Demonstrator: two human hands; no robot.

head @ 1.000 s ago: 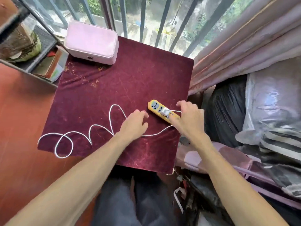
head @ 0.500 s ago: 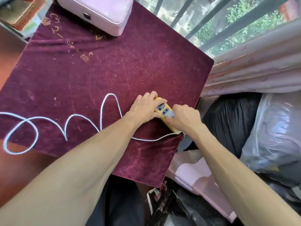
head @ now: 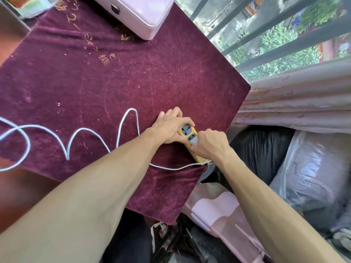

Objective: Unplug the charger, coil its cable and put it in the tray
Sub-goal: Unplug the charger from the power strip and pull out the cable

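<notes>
Maroon velvet cloth [head: 117, 88] carries pink case [head: 140, 14], yellow power strip [head: 187, 132], looping white cable [head: 76, 132].

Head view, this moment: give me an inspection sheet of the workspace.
Surface: maroon cloth over the table.
Job's things: white charger sits in the yellow power strip; no tray identified.
Clutter: pink case at the far edge.
Grippers: left hand presses on the strip; right hand pinches the charger.
Cables: white cable snakes uncoiled across the cloth.
Surroundings: window bars, curtain, plastic bags.
</notes>
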